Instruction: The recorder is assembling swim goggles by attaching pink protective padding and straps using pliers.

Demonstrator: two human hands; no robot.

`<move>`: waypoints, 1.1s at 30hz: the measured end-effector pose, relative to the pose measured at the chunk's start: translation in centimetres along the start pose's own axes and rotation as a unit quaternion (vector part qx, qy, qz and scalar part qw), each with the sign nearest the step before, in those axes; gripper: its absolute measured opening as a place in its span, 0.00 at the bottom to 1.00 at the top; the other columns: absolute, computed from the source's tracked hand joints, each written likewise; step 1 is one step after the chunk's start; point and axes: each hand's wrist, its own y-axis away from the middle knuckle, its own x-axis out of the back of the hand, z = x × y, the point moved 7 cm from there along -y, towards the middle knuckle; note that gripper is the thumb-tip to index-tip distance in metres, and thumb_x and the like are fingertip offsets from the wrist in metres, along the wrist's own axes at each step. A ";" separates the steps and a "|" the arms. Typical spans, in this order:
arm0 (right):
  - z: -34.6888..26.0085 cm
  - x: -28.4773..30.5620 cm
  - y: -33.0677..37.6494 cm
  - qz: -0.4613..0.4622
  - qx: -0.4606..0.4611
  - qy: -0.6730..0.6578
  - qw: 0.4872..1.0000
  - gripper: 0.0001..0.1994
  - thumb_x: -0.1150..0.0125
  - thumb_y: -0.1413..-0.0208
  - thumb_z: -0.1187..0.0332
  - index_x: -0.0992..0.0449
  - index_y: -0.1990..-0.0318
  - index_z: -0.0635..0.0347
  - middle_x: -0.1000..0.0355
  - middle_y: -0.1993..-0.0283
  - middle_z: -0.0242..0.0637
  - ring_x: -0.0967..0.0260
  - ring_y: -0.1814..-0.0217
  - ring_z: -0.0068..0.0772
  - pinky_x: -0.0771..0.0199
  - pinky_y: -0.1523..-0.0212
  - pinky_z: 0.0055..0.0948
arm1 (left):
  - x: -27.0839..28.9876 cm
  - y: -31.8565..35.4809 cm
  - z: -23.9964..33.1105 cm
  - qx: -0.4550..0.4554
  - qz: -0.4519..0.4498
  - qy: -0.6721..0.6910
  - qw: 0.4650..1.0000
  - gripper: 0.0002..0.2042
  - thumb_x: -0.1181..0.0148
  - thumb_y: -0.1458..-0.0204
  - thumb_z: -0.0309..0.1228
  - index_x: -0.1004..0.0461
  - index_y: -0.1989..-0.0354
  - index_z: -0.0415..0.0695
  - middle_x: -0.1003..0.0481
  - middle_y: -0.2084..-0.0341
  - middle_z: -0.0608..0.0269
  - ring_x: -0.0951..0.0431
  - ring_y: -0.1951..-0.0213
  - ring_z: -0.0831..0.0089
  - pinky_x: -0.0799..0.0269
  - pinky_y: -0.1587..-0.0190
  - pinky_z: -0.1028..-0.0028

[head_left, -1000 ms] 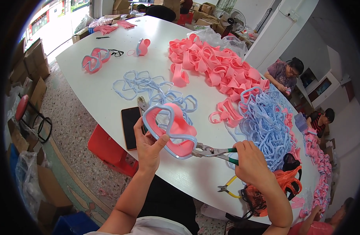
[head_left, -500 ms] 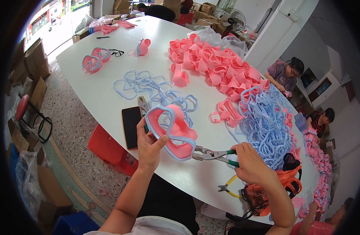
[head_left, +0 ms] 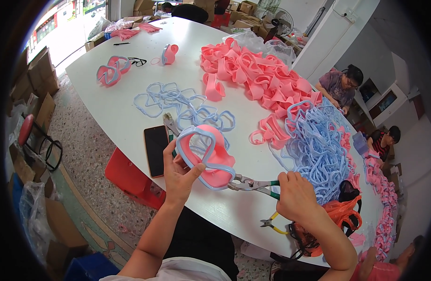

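Observation:
My left hand point(head_left: 179, 172) holds a pink soft mask piece with a light blue frame point(head_left: 206, 155) fitted around it, thumb on the frame's lower edge. My right hand point(head_left: 296, 198) grips green-handled pliers point(head_left: 253, 184), whose metal jaws touch the frame's lower right corner. Both are above the near edge of the white table point(head_left: 117, 100).
A black phone point(head_left: 156, 149) and another pair of pliers point(head_left: 170, 124) lie beside my left hand. Loose blue frames point(head_left: 171, 100), a pink pile point(head_left: 257, 77), a blue frame heap point(head_left: 316, 150), yellow-handled pliers point(head_left: 271, 223) and an orange bag point(head_left: 342, 215) are on the table. Two people sit at the far right.
The mask piece has turned slightly in my left hand and the pliers stay at its corner. My right hand has shifted a little.

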 end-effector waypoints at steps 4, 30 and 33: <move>0.0 -0.1 0.3 0.016 -0.002 0.008 1.000 0.11 0.48 0.61 0.75 0.33 0.66 0.66 0.33 0.67 0.49 0.34 0.62 0.49 0.33 0.62 0.43 | -0.3 0.3 0.5 -0.032 -0.001 -0.025 0.999 0.39 0.31 0.53 0.25 0.53 0.36 0.45 0.34 0.47 0.47 0.29 0.47 0.66 0.30 0.45 0.66; 0.8 1.0 1.3 0.003 0.056 -0.059 0.997 0.16 0.46 0.60 0.77 0.34 0.60 0.69 0.35 0.61 0.50 0.36 0.56 0.50 0.34 0.58 0.43 | -0.6 0.6 0.1 0.027 0.015 0.049 0.998 0.39 0.32 0.52 0.25 0.52 0.35 0.44 0.32 0.48 0.49 0.28 0.48 0.67 0.30 0.45 0.67; 0.7 1.2 1.3 0.002 0.071 -0.064 0.995 0.17 0.45 0.59 0.76 0.34 0.57 0.69 0.36 0.59 0.50 0.37 0.54 0.50 0.34 0.55 0.42 | -0.8 0.6 -0.1 0.038 0.008 0.055 0.998 0.39 0.32 0.52 0.26 0.53 0.35 0.45 0.32 0.49 0.49 0.27 0.49 0.67 0.29 0.46 0.67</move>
